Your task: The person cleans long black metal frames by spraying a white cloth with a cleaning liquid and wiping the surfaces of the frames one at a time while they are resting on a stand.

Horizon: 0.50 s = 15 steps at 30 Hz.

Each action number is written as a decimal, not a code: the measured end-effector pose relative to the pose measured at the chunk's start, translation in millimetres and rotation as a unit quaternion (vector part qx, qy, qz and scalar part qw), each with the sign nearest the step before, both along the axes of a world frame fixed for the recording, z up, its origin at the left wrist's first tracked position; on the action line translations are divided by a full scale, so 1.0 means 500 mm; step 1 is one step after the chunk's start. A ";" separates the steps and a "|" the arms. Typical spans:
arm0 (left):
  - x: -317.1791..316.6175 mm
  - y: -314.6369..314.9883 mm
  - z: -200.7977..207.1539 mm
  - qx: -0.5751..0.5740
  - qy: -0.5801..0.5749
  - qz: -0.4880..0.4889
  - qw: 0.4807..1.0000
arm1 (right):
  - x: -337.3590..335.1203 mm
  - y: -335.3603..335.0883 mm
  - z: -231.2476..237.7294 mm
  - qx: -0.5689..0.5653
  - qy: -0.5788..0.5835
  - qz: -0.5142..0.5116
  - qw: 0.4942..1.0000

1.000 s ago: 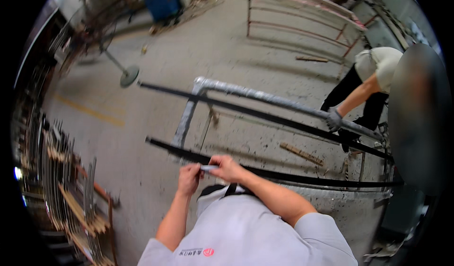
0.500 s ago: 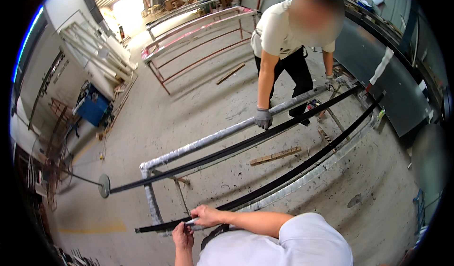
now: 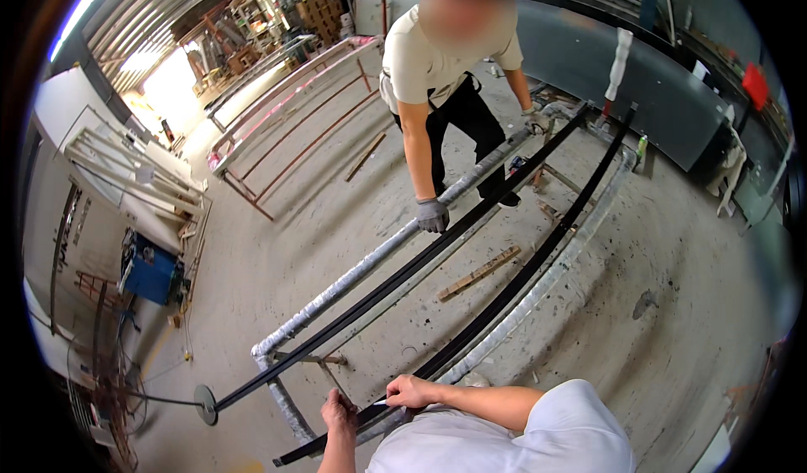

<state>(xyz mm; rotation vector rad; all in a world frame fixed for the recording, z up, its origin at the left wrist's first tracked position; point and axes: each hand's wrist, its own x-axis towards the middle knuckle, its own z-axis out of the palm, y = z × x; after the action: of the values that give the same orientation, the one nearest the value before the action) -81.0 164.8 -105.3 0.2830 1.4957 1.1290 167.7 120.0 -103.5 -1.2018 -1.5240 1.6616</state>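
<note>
Near my body, my right hand (image 3: 410, 391) is closed on a slender white pen-like thing (image 3: 380, 403) whose tip points left, over the near long black bar (image 3: 489, 315). To its left my left hand (image 3: 338, 410) is raised beside the same bar with curled fingers; what they hold, if anything, is hidden. The bar slants from lower left to upper right, resting on a frame wrapped in grey covering (image 3: 336, 290). Alongside runs a second black bar (image 3: 403, 271). Across the frame a co-worker bends over, one grey-gloved hand (image 3: 433, 216) on the wrapped rail.
A round disc (image 3: 205, 405) stands at the far bar's left end. Wooden strips (image 3: 479, 274) lie on the floor inside the frame. Behind are a reddish metal rack (image 3: 294, 107), a blue bin (image 3: 150, 267) at left and a large dark panel (image 3: 580, 57) at right.
My hands, together at the white pen-like thing before, have come apart; it stays in my right hand. The view has shifted, so the co-worker and frame appear further left.
</note>
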 end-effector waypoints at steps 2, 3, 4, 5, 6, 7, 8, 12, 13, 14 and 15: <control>0.018 0.029 0.016 0.033 -0.007 -0.024 0.999 | -0.013 0.004 0.012 -0.028 -0.007 -0.029 0.999; 0.021 0.038 0.025 0.063 -0.011 -0.038 0.997 | -0.025 0.004 0.016 -0.028 -0.012 -0.036 0.999; 0.016 0.044 0.038 0.063 -0.018 -0.042 0.997 | -0.039 0.005 0.022 -0.037 -0.004 -0.049 0.998; 0.004 0.049 0.052 0.056 -0.016 -0.085 0.995 | -0.054 0.004 0.028 -0.046 0.003 -0.062 0.997; -0.012 0.052 0.058 0.049 -0.015 -0.127 0.991 | -0.071 0.000 0.035 -0.046 -0.004 -0.064 0.997; -0.034 0.054 0.049 0.052 0.009 -0.121 0.991 | -0.090 -0.003 0.049 -0.043 -0.012 -0.055 0.997; -0.057 0.056 0.040 0.054 0.002 -0.120 0.991 | -0.108 -0.005 0.058 -0.041 -0.021 -0.045 0.998; -0.124 0.060 0.026 0.056 0.067 -0.017 0.996 | -0.169 -0.020 0.053 -0.043 -0.051 -0.019 0.998; -0.149 0.062 0.025 0.069 0.073 -0.045 0.994 | -0.180 -0.027 0.053 -0.034 -0.062 -0.011 0.997; -0.165 0.056 0.019 0.083 0.078 -0.073 0.991 | -0.191 -0.030 0.036 -0.026 -0.060 -0.010 0.998; -0.170 0.047 0.010 0.120 0.058 -0.065 0.989 | -0.197 -0.030 0.028 -0.034 -0.066 -0.005 0.997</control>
<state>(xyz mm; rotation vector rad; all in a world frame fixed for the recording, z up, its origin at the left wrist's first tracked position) -165.8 188.4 -100.3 0.6117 1.4197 1.2040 69.2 105.1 -89.3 -1.3785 -1.5474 1.6676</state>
